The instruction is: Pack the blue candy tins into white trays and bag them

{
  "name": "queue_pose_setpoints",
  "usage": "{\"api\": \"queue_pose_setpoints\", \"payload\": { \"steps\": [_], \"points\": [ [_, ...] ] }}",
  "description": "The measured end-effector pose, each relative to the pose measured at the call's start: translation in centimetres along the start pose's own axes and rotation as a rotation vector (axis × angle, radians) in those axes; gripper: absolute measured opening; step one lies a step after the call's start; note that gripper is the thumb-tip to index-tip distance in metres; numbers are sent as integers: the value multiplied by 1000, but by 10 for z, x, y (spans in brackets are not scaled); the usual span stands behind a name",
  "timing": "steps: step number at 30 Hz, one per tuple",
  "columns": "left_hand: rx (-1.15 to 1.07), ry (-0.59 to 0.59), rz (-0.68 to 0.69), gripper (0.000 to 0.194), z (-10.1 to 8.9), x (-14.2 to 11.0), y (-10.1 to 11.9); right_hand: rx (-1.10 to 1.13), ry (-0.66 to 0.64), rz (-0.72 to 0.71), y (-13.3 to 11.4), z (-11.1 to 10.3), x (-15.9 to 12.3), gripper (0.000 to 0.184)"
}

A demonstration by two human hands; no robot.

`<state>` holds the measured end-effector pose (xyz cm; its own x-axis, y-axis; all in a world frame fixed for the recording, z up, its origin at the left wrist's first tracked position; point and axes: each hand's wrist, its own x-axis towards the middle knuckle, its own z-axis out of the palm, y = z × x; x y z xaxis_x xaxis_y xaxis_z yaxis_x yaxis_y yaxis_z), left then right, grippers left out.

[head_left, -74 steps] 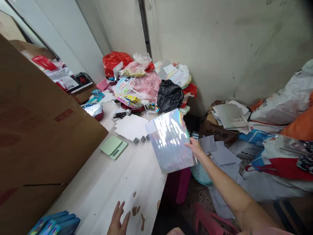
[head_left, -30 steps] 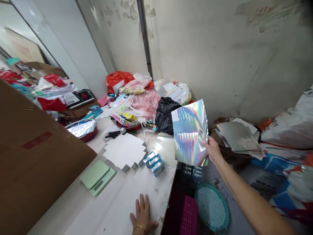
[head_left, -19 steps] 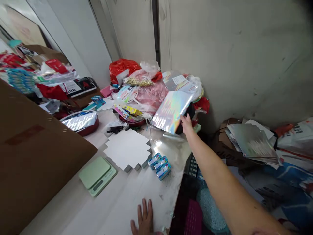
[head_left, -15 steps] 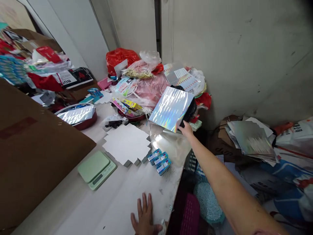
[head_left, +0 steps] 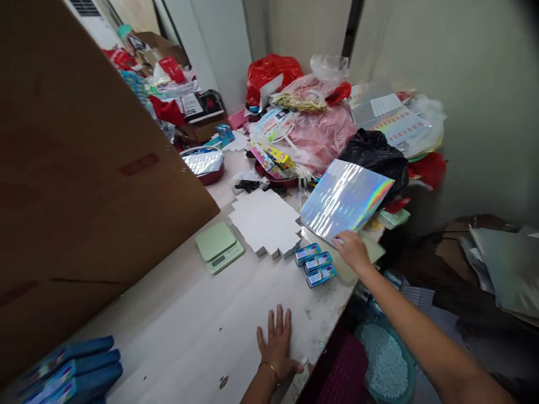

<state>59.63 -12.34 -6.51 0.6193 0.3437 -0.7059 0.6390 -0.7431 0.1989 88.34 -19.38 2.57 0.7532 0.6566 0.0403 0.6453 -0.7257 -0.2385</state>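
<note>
My left hand [head_left: 275, 345] lies flat on the white tabletop [head_left: 181, 336], fingers spread, holding nothing. Farther off, my right hand [head_left: 352, 251] has its fingers closed at the lower edge of a shiny holographic sheet [head_left: 347, 199]. The sheet slants against a black plastic bag [head_left: 374, 154], its upper corner towards the bag. Just left of my right hand stand several small blue boxes [head_left: 315, 264] in a row. A stack of white die-cut sheets [head_left: 267, 221] with stepped edges lies beyond them.
A pale green kitchen scale [head_left: 219, 247] sits mid-table. A large cardboard box [head_left: 105, 168] blocks the left side, with blue packages [head_left: 80, 373] in front. Plastic bags [head_left: 328, 129] pile up at the back. Beyond the right edge are a tub of pale pellets [head_left: 385, 359] and silvery sheets [head_left: 509, 269].
The view has swung left. My right hand has drawn nearer to the blue boxes, and the holographic sheet is lower, off the black bag's front. My left hand stays flat on the table.
</note>
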Motion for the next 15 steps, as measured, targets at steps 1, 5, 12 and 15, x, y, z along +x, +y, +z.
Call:
{"api": "queue_pose_setpoints", "payload": {
  "steps": [1,5,12,15],
  "points": [
    [-15,3,13,117,0,0,-1,42,7,-144,-31,3,1,26],
    [-45,27,37,118,3,0,-3,60,-44,-361,-144,29,10,50],
    [-79,59,62,119,11,2,-5,-64,-227,-201,-188,60,39,42],
    [-106,75,88,118,11,1,-6,-144,-232,-214,-185,60,40,33]
  ]
}}
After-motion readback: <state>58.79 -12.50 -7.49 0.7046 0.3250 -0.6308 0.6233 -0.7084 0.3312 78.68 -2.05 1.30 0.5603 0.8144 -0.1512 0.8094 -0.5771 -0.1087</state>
